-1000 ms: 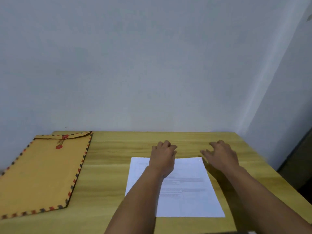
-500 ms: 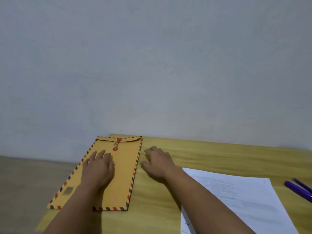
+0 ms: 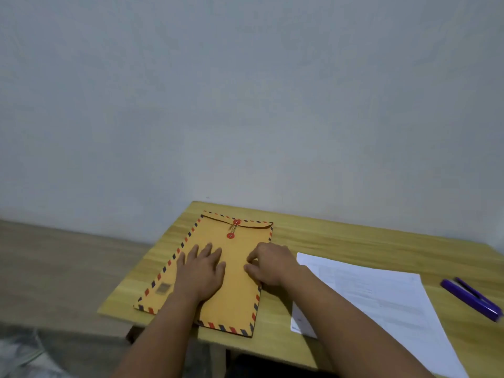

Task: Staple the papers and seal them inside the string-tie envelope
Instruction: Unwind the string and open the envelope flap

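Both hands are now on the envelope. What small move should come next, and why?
Probably the right hand should reach up to unwind the string between the two red buttons, while the left hand lies flat on the envelope. The flap looks tied, and the papers lie outside.

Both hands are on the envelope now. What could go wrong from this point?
The envelope has its near corners close to the table edge, so pulling it nearer could tip it off. Its string looks wound shut. The papers lie apart beside the purple stapler; they might be packed unstapled.
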